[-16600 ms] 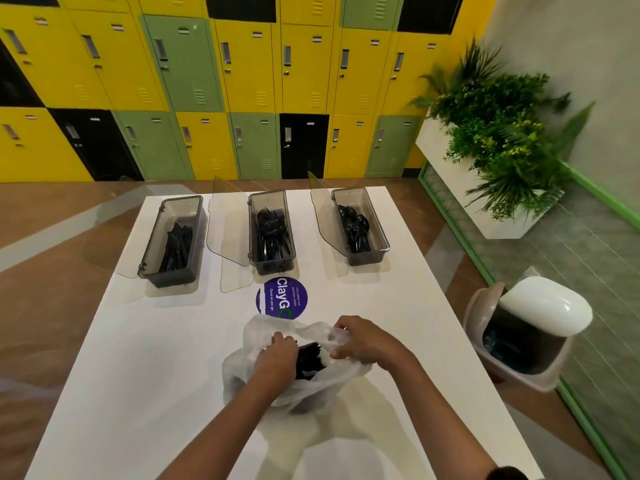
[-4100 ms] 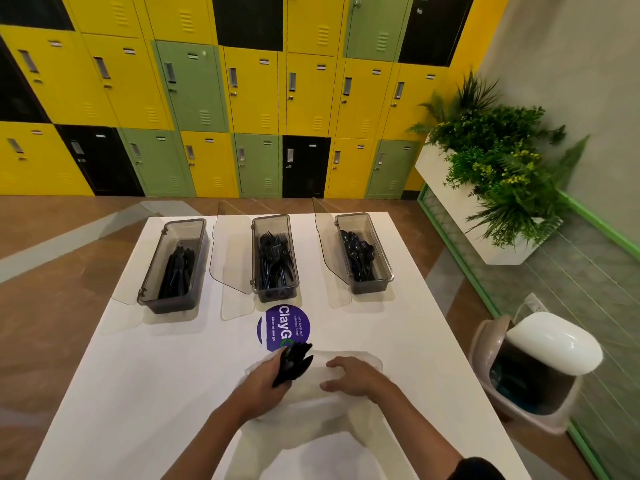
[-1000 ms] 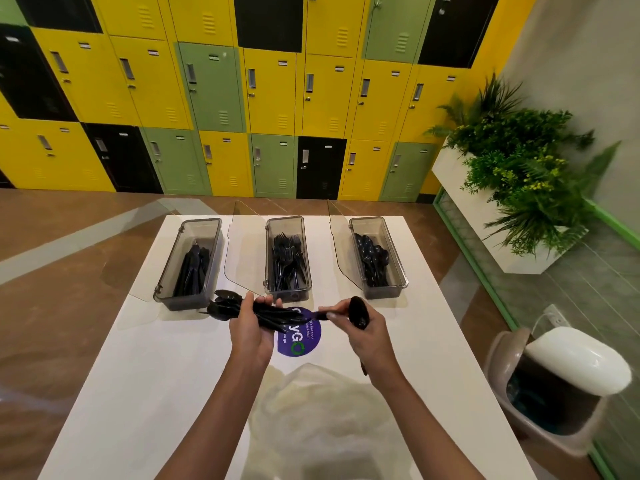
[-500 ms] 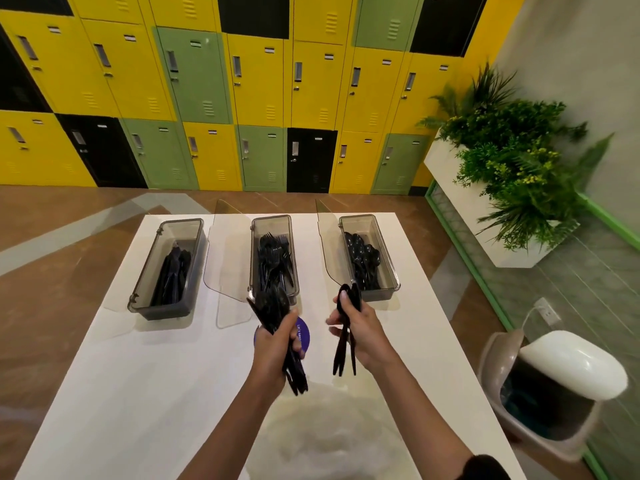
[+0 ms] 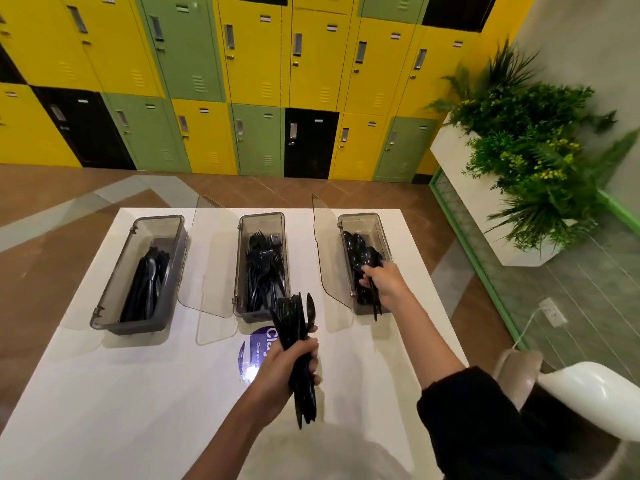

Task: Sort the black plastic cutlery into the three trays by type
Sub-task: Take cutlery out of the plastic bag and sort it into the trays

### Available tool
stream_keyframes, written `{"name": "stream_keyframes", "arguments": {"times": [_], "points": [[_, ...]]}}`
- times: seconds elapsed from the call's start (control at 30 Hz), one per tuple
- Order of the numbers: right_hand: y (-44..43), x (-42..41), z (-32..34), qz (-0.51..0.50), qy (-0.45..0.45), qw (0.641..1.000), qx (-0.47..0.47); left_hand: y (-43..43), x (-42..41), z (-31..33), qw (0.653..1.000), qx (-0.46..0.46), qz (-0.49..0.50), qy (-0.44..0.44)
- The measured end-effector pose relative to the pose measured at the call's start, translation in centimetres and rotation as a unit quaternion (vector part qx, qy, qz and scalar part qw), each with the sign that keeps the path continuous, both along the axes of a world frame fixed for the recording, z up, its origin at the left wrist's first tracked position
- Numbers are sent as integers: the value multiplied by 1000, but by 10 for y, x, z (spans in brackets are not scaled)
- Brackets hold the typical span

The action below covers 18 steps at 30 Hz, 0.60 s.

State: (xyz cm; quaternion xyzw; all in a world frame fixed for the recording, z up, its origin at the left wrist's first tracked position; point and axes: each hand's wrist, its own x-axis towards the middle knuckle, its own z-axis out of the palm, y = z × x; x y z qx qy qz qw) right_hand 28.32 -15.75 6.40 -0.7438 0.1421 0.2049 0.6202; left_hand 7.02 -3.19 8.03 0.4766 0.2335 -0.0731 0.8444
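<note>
A white table [image 5: 104, 393] fills the lower frame, with three clear trays across its middle: knife tray [image 5: 114, 313] at left, fork tray [image 5: 242, 271] at centre, spoon tray [image 5: 379, 230] at right. Lower centre, the left hand [image 5: 289, 367] is fisted around a bundle of black cutlery [image 5: 294, 327]. At right, the right hand [image 5: 382, 284] pinches a few spoons [image 5: 374, 303] over the spoon tray.

One head-worn wide-angle view, looking forward and down.

The camera sits above the near edge of the white rectangular table [image 5: 114, 393], close over both forearms, facing a wall of yellow, green and black metal lockers [image 5: 194, 81] across the floor; frame edges bend with the wide lens.
</note>
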Motion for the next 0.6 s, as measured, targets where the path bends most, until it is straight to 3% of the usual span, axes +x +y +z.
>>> {"name": "stream_keyframes", "arguments": {"times": [0.13,0.33,0.6], "points": [[10,18,-6,8,-40,999,-33,6,2,1,998,-64,-12,-9],[15,-16,7,33,-134,987,-89,12,0,-4,999,-33,-40,-16],[12,-122,16,243,-40,969,34,8,-12,1,999,12,-11,-31]]}}
